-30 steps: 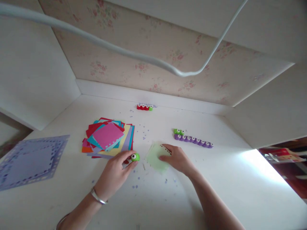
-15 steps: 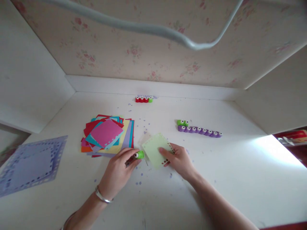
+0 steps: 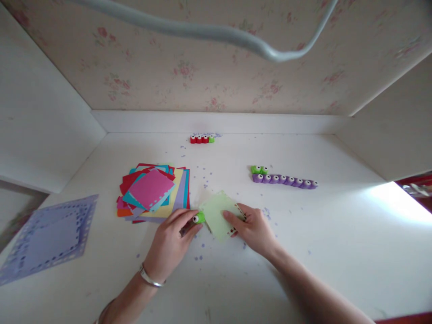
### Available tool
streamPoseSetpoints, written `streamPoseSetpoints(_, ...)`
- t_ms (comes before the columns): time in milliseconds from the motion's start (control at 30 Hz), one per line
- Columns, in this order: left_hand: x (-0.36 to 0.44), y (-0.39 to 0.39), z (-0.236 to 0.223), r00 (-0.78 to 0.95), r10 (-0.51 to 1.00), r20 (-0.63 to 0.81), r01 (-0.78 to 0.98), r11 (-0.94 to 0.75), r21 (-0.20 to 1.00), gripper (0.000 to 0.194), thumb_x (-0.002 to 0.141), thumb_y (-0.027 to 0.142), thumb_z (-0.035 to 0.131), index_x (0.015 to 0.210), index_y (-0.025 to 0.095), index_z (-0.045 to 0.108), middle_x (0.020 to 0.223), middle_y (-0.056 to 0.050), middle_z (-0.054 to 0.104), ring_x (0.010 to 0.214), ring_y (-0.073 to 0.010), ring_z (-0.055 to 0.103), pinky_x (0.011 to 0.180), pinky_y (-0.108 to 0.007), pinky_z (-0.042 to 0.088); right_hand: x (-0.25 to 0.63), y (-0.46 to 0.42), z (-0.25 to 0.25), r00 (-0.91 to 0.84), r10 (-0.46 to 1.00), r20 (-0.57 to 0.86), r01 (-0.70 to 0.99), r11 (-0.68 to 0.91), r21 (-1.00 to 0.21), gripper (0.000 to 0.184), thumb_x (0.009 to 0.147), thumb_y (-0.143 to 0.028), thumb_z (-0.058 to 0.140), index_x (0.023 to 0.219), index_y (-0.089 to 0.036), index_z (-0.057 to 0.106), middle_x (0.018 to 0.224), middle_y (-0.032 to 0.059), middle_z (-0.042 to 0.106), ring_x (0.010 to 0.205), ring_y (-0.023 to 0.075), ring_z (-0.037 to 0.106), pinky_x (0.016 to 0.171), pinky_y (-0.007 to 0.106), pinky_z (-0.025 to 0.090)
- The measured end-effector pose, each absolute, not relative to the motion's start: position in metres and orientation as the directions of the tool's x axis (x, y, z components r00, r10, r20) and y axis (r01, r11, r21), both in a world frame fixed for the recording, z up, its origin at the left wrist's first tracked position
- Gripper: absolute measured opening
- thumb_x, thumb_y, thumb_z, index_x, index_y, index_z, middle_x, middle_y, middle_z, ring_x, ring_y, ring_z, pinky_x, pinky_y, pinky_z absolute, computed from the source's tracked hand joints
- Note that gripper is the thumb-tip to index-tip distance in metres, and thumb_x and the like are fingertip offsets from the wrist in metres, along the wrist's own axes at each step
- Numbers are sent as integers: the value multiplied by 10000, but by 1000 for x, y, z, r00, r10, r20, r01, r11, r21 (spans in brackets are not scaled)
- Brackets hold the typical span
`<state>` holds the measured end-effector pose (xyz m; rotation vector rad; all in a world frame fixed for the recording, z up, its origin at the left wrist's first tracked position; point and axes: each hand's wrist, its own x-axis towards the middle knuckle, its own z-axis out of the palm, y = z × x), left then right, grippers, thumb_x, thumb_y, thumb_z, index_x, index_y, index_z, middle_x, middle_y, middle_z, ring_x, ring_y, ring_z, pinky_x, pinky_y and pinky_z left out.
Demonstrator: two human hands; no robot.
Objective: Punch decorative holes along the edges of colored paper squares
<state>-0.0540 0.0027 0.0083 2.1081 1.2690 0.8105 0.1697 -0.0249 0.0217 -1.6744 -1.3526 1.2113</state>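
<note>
Between the thumb and fingers of my left hand point(image 3: 173, 243) is a small green craft paper punch point(image 3: 200, 218) with a white button on its near end. The punch sits at the left edge of a pale green paper square point(image 3: 218, 217). My right hand point(image 3: 253, 227) pinches that square at its right side, thumb on top. A row of small punched holes runs along the square's right edge, partly covered by my fingers. Whether the paper lies inside the punch's slot I cannot tell.
A stack of coloured paper point(image 3: 151, 189) lies left of centre, and punched lilac sheets point(image 3: 50, 238) lie at far left. Purple punches point(image 3: 285, 181) with green punches point(image 3: 259, 169) stand on the right; red punches point(image 3: 199, 140) stand at the back. Lilac paper bits are scattered over the white table point(image 3: 337, 252).
The view has shifted slightly. My left hand and the green punch are a little nearer to the paper's left edge. My right hand keeps its pinch on the square.
</note>
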Motion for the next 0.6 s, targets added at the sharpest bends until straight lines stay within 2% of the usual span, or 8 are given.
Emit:
streamPoseSetpoints(167,-54,2,8,374,896,241,578,-428,694,243,864,278,620,1098,212,622,1029,-55,639,856,-163,651,817,-295,554,167,-29,33,21,971,-237,403,-225,-887,274,875,-426,540,779,-189,640,604,22,673,530,156,655,490,222,494)
streamPoseSetpoints(400,-51,2,7,390,888,243,619,-448,645,261,878,297,600,1126,219,613,1034,-66,636,880,-184,642,835,-332,546,170,-28,24,12,958,-286,326,-274,-905,291,870,-445,541,827,-178,648,658,34,674,556,160,648,496,242,503)
streamPoseSetpoints(600,-48,2,6,403,879,257,632,-470,617,278,876,302,600,1143,225,602,1057,-70,638,928,-202,637,856,-345,537,170,-25,20,16,955,-297,350,-284,-893,279,853,-441,559,794,-182,648,613,12,644,541,154,628,483,236,470)
